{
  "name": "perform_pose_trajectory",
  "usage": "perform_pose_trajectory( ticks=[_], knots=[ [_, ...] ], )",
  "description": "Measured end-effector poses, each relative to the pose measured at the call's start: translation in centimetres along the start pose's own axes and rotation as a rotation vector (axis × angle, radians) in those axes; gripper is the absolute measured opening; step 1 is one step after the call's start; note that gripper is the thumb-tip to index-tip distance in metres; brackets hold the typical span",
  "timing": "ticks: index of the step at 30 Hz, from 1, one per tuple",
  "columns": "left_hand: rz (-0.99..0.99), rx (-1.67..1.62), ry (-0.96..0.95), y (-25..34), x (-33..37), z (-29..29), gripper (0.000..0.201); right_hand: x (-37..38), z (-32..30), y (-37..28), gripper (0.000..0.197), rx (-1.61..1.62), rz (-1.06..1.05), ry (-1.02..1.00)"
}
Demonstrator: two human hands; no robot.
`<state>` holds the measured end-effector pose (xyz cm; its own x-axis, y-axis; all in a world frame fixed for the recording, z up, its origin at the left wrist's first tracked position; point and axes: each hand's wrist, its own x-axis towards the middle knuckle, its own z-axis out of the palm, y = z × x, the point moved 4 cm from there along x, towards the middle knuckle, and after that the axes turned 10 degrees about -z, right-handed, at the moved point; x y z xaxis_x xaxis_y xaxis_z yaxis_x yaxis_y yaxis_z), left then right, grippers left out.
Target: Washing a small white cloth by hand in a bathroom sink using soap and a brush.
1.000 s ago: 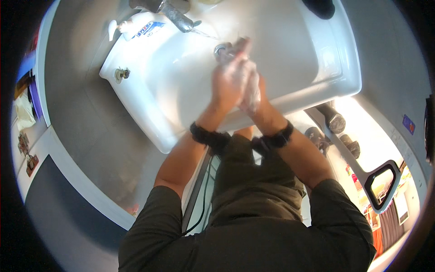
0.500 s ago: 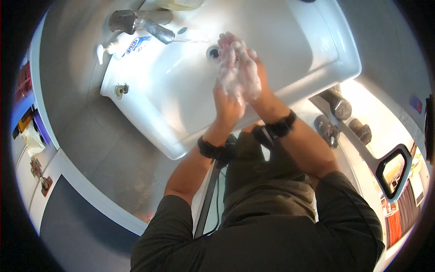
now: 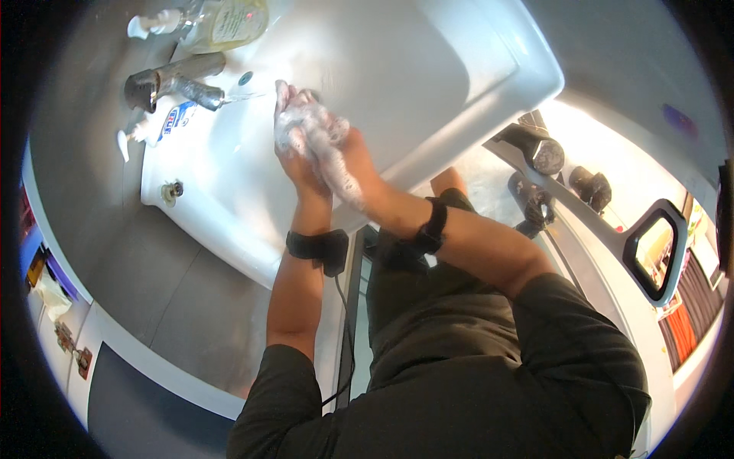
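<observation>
Left hand (image 3: 294, 161): upper centre of the frame, over the basin; pressed against the right hand, coated in white foam. Fingers (image 3: 281, 96) of this hand point to the top of the frame; how far they bend cannot be told under the foam.

Right hand (image 3: 336, 149): laid across the left and overlapping it; likewise lathered. Its fingers are partly hidden by suds; spread cannot be told. No object shows between the two hands.

Foam (image 3: 332, 164): thick white suds over both hands, reaching toward the right wrist.

Basin (image 3: 359, 38): white, glossy, filling the upper middle of the frame, rim slanting up to the right.

Faucet (image 3: 200, 92): grey metal, upper left; a thin water stream (image 3: 238, 98) leaves its spout toward the fingertips, contact unclear.

Pump bottle, white, blue and red label (image 3: 157, 125): just below the faucet in the frame, nozzle to the left.

Pump bottle, clear, yellowish contents (image 3: 237, 27): top left, above the faucet.

Metal fitting (image 3: 173, 191): small, on the basin's left corner.

Wrist straps, black, two: one on the left wrist (image 3: 319, 246), one on the right (image 3: 434, 227).

Cable (image 3: 350, 329): thin, black, running down from the left strap.

Dark cylinder, grey end (image 3: 547, 157): right of centre, beyond the basin's rim.
</observation>
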<state>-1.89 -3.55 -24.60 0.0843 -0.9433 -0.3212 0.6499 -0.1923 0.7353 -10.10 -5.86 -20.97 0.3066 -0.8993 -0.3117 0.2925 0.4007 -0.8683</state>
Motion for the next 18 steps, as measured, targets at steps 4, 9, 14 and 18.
perform_pose_trajectory(
  ticks=[4, 9, 14, 18],
  knots=[
    [0.051, 0.426, 0.243, 2.3, -1.9, 5.5, 0.058, 2.0, -1.7, -0.8, 0.042, 0.256, 0.041, 0.007],
    [-0.159, 0.403, 0.360, 3.6, -0.4, 3.8, 0.057, -1.3, 0.0, -1.1, 0.041, -0.274, -0.132, 0.070],
    [0.142, 0.737, 0.362, -0.7, -3.7, 0.9, 0.048, 2.0, -2.2, 1.3, 0.036, -0.028, -0.066, -0.046],
    [-0.073, 0.152, 0.400, 2.7, -1.4, 1.1, 0.043, -0.6, 1.1, -0.8, 0.035, -0.125, 0.133, 0.062]
  ],
)
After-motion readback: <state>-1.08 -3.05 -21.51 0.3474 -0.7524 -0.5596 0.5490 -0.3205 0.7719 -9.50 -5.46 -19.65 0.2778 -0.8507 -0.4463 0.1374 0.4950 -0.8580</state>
